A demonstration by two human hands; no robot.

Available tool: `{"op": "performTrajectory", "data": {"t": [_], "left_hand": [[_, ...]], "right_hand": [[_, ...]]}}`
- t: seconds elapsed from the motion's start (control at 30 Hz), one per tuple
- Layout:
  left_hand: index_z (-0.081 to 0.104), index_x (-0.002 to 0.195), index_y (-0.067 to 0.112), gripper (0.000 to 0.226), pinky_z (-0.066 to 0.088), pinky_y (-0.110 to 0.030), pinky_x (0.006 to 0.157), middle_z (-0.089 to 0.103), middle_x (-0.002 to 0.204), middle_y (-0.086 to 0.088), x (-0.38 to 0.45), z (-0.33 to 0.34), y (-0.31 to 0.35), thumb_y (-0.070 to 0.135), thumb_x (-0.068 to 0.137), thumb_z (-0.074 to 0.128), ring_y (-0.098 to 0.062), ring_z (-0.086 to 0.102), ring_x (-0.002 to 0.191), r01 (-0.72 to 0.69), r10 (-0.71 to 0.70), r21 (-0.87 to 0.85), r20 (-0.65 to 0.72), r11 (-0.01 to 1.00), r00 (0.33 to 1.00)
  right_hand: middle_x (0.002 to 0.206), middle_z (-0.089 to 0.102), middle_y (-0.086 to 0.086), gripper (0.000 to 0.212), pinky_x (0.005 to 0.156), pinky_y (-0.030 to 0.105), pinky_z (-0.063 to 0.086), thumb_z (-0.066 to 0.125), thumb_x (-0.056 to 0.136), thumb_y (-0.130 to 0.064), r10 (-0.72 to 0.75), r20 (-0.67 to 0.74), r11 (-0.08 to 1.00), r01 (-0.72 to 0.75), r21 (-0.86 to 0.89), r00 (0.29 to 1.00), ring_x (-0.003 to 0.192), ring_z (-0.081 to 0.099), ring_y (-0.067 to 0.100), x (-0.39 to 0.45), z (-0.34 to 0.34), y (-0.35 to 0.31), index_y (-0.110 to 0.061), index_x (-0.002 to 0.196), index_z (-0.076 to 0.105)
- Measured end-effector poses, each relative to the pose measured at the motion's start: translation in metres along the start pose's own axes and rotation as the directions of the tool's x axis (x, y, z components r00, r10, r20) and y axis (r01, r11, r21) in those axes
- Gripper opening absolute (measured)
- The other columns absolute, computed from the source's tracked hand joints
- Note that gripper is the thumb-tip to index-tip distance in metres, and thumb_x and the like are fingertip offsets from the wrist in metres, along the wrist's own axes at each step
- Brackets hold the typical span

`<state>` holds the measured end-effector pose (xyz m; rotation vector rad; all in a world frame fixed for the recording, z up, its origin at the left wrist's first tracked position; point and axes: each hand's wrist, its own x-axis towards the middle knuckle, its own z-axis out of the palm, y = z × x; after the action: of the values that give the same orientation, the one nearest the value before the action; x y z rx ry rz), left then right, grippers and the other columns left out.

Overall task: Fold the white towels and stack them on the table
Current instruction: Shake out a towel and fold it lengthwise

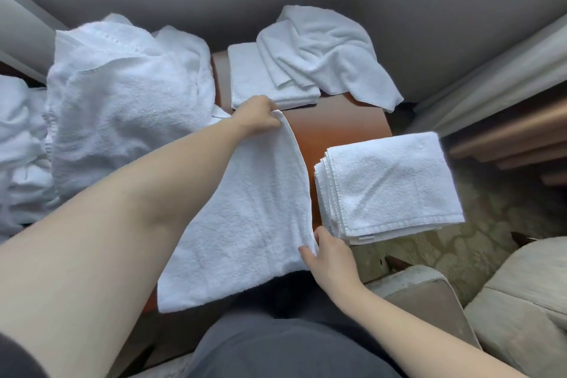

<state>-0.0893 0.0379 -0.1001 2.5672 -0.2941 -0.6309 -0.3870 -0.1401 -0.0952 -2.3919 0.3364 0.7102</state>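
A white towel [245, 224] lies spread over the near part of the brown table [337, 126], its near edge hanging off toward my lap. My left hand [256, 118] pinches its far right corner. My right hand [329, 258] pinches its near right corner. A stack of folded white towels [389, 187] sits to the right, overhanging the table's right edge. A second folded towel stack [254, 80] lies at the table's far side.
A large heap of unfolded white towels [122, 101] covers the left side. A crumpled towel [328, 49] lies partly on the far folded stack. A grey wall is behind. Beige cushioned seats [521, 301] stand at the lower right on patterned carpet.
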Motion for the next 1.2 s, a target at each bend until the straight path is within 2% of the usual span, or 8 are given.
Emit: {"op": "performTrajectory", "data": {"t": [0.1,0.27,0.5,0.67,0.77,0.93,1.03,1.2], "left_hand": [[0.044,0.057,0.013,0.018,0.023,-0.029,0.050,0.036,0.055,0.001,-0.001,-0.022,0.019,0.025,0.070,0.048,-0.020,0.031,0.058,-0.023,0.023,-0.047,0.009,0.999,1.000],[0.068,0.074,0.016,0.015,0.040,-0.019,0.042,0.067,0.056,0.005,-0.009,-0.053,0.027,0.016,0.072,0.053,-0.012,0.059,0.049,0.066,-0.038,-0.236,0.119,0.970,0.992],[0.070,0.085,-0.002,0.031,0.060,-0.033,0.067,0.074,0.077,-0.018,-0.040,-0.074,-0.003,0.026,0.081,0.058,-0.030,0.069,0.066,0.287,-0.194,-0.517,0.227,0.807,0.954],[0.073,0.083,0.007,0.004,0.055,-0.021,0.052,0.065,0.084,-0.010,-0.072,-0.084,-0.038,0.008,0.084,0.069,-0.020,0.064,0.069,0.287,-0.261,-0.476,0.122,0.831,0.958],[0.071,0.096,0.009,0.023,0.052,-0.019,0.048,0.063,0.090,-0.009,-0.095,-0.086,-0.062,-0.006,0.081,0.062,-0.022,0.063,0.076,0.322,-0.307,-0.477,0.113,0.818,0.945],[0.055,0.114,0.016,0.047,0.047,-0.024,0.052,0.053,0.087,-0.004,-0.128,-0.081,-0.099,-0.005,0.073,0.066,-0.018,0.053,0.066,0.410,-0.463,-0.507,0.024,0.759,0.886],[0.055,0.107,0.017,0.044,0.037,-0.019,0.042,0.056,0.089,-0.005,-0.146,-0.075,-0.122,-0.002,0.070,0.072,-0.017,0.050,0.061,0.389,-0.476,-0.550,-0.018,0.740,0.879],[0.057,0.105,0.018,0.031,0.037,-0.027,0.057,0.054,0.090,0.007,-0.172,-0.056,-0.156,0.009,0.077,0.067,-0.019,0.052,0.076,0.352,-0.494,-0.473,-0.217,0.808,0.842]], "right_hand": [[0.059,0.042,-0.006,0.039,0.053,0.029,0.032,0.065,0.091,-0.036,-0.041,-0.060,0.998,0.043,0.042,0.997,0.055,0.042,0.012,-0.008,-0.019,-0.001,-0.027,0.074,0.031],[0.064,0.057,-0.005,0.028,0.062,0.026,0.042,0.070,0.086,-0.034,-0.093,-0.093,0.986,0.105,0.132,0.991,0.064,0.053,0.013,-0.011,-0.046,0.001,-0.028,0.079,0.044],[0.064,0.045,-0.011,0.028,0.057,0.023,0.034,0.070,0.081,-0.027,-0.245,-0.047,0.958,0.249,0.145,0.968,0.059,0.040,0.011,-0.023,-0.044,-0.021,-0.027,0.074,0.042],[0.057,0.036,-0.006,0.029,0.055,0.026,0.029,0.068,0.080,-0.024,-0.349,0.069,0.935,0.342,0.092,0.935,0.057,0.034,0.013,-0.038,-0.025,-0.050,-0.029,0.074,0.040],[0.057,0.041,-0.005,0.028,0.055,0.026,0.030,0.067,0.082,-0.026,-0.380,0.153,0.924,0.382,0.017,0.912,0.058,0.036,0.015,-0.042,-0.010,-0.072,-0.029,0.076,0.039],[0.061,0.050,-0.003,0.018,0.055,0.032,0.034,0.060,0.080,-0.029,-0.378,0.287,0.908,0.412,-0.070,0.881,0.060,0.042,0.018,-0.046,0.025,-0.104,-0.024,0.083,0.043],[0.065,0.049,-0.006,0.017,0.055,0.030,0.033,0.057,0.081,-0.031,-0.342,0.351,0.906,0.405,-0.121,0.871,0.065,0.045,0.017,-0.050,0.048,-0.113,-0.023,0.085,0.043],[0.068,0.049,-0.006,0.018,0.052,0.025,0.029,0.055,0.084,-0.033,-0.311,0.401,0.897,0.406,-0.175,0.862,0.067,0.043,0.017,-0.053,0.084,-0.126,-0.019,0.085,0.044]]}}
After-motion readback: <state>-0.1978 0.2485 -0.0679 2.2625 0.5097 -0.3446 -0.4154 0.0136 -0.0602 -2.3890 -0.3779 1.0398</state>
